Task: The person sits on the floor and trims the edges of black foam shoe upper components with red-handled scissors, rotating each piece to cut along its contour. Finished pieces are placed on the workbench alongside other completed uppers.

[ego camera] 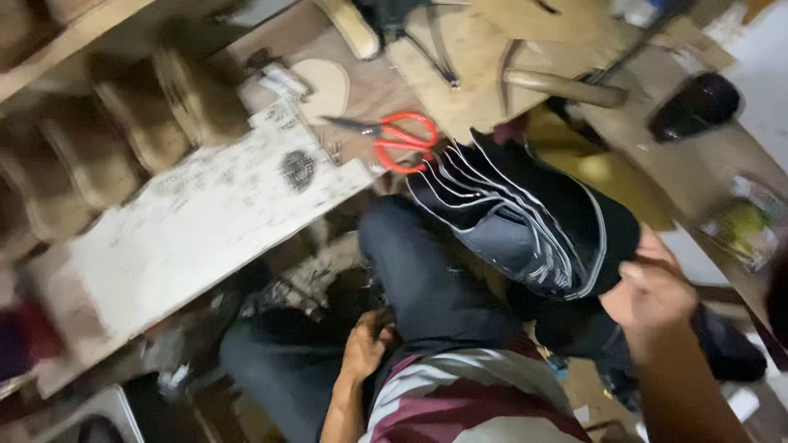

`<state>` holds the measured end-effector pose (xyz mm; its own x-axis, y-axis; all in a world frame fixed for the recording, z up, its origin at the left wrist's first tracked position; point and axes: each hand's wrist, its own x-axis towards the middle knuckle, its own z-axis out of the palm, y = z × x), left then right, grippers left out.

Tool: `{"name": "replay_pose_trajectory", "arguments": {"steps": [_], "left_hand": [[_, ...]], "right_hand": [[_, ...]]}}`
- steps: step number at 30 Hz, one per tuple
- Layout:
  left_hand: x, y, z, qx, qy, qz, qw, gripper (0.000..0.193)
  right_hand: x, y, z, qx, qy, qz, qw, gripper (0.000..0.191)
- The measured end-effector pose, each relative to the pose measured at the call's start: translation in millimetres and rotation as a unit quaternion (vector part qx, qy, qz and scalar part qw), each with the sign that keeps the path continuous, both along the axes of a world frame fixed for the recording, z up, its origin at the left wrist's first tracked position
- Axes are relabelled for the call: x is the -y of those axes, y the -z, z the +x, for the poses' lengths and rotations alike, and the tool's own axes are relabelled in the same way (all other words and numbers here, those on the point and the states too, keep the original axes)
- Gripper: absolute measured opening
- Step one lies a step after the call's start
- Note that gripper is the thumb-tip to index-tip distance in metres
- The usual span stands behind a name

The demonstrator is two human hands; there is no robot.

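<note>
Holding a fanned stack of dark shoe-upper pieces with pale edge trim, the right hand sits at the lower right of the frame, its fingers pinched on the stack's right-hand edge. The pieces overlap like cards and spread from the centre of the frame toward the upper left, lying over the person's lap. The left hand is low in the centre, resting against the dark trouser leg; its fingers curl loosely and hold nothing that can be seen.

Above the stack, at upper centre, red-handled scissors lie on the wooden desk, just beside the topmost piece, blades pointing left. A worn white board slants across the left half of the frame. Further up lie tan cut-outs and a wooden-handled tool; a dark round object sits at upper right.

The step in hand looks like gathering or sorting the cut pieces, with the stack gripped at one edge only. A likely next move, lifting a piece off the fan or setting the stack down, would call for the free left hand to come up and support or separate the layers, since a one-edge pinch may let them slide apart.
</note>
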<state>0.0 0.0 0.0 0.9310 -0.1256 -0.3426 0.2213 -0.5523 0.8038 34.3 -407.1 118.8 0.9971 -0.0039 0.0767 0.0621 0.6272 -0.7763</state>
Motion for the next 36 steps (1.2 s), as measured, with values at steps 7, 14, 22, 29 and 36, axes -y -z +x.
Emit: {"name": "replay_pose_trajectory", "arguments": {"steps": [7,14,22,29,36], "left_hand": [[-0.6,-1.9,-10.8,0.039,-0.045,-0.054,0.997,0.044],[-20.4,-31.4,-13.3,0.046,-0.187,-0.105,0.976,0.042],[-49.4,-52.4,-6.3,0.12,-0.311,-0.202,0.921,0.046],[-83.0,-84.8,12.6,0.243,-0.296,-0.017,0.924,0.05],[-89.5,-100.0,47.3,0.278,-0.235,0.058,0.93,0.049]], "right_hand": [[-100.5,-43.1,41.0,0.178,-0.073,-0.282,0.94,0.067],[-295.3,-70.0,119.8,0.594,-0.014,-0.469,0.654,0.043],[-412.7,-63.6,154.6,0.622,-0.031,-0.587,0.517,0.046],[-327.1,-35.0,139.6,0.514,-0.072,-0.536,0.666,0.04],[-210.1,-4.7,166.6,0.391,0.06,-0.675,0.623,0.034]]}}
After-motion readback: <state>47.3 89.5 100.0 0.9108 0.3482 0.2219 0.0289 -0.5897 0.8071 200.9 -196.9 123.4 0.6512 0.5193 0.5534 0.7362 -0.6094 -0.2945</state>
